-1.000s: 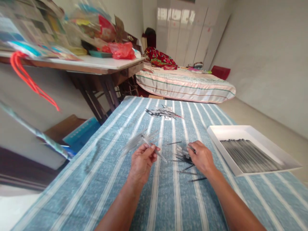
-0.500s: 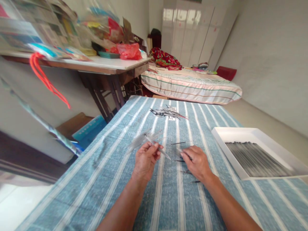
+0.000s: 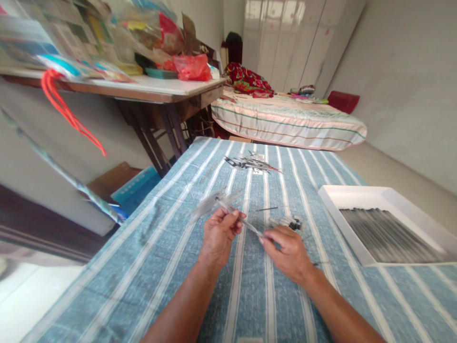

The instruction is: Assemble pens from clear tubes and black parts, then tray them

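Note:
A slim, translucent pen barrel (image 3: 250, 226) slants down to the right between my hands. My left hand (image 3: 222, 233) is closed round its middle, thumb on top. At the lower, pointed end, the thumb and fingers of my right hand (image 3: 285, 250) are pinched; any small part inside them is hidden. Several more clear barrels (image 3: 205, 205) lie in a loose pile just beyond my left hand. Small black and whitish parts (image 3: 294, 223) lie behind my right knuckles, partly covered. A single thin dark stick (image 3: 266, 208) rests on the cloth between the two groups.
A white open box (image 3: 357, 191) on the right holds a row of dark, slender sticks (image 3: 385, 233). Farther back on the striped tablecloth (image 3: 178, 228) lies a heap of thin black, clear and red-tipped pieces (image 3: 250, 163). A cluttered side table (image 3: 157, 88) stands left; a bed (image 3: 285, 119) is behind.
My right hand has moved left to the barrel's pointed end, uncovering small parts behind it. My left hand still holds the barrel. The view has shifted slightly.

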`<state>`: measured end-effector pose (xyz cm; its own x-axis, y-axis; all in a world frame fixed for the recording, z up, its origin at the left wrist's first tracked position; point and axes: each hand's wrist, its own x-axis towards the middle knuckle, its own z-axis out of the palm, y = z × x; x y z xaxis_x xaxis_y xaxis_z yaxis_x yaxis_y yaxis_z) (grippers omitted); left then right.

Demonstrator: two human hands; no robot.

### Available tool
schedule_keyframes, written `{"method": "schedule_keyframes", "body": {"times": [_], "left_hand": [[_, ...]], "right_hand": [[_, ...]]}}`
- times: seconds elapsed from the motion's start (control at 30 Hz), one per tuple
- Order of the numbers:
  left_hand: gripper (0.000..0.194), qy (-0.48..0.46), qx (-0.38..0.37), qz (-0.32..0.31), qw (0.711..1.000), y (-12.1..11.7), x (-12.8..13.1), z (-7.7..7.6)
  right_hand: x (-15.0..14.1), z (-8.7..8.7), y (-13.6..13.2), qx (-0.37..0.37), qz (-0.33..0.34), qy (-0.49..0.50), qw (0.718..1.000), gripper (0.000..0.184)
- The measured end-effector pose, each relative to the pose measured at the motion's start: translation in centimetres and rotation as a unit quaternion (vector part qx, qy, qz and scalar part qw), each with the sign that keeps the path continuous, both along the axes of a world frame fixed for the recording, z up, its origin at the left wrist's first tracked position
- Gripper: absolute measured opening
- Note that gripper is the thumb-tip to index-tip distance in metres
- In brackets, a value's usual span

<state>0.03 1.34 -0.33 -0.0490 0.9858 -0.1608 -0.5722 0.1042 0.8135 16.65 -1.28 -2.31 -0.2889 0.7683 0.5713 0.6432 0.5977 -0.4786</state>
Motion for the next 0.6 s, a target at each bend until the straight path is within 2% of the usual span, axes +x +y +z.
{"method": "schedule_keyframes", "body": {"times": [0.3,0.6], "left_hand": [[0.015,0.025,-0.001,0.008,1.0,-0.03,0.05,-0.15],[0.02,0.017,-0.019,-0.026,0.999,-0.5,0.71,-0.14]], "right_hand": [[-0.26,0.36,-0.2,-0.009,-0.007,0.023,1.0,0.017],[-0.52,-0.38,-0.37,0.002,-0.026,0.022,0.999,0.015]]}}
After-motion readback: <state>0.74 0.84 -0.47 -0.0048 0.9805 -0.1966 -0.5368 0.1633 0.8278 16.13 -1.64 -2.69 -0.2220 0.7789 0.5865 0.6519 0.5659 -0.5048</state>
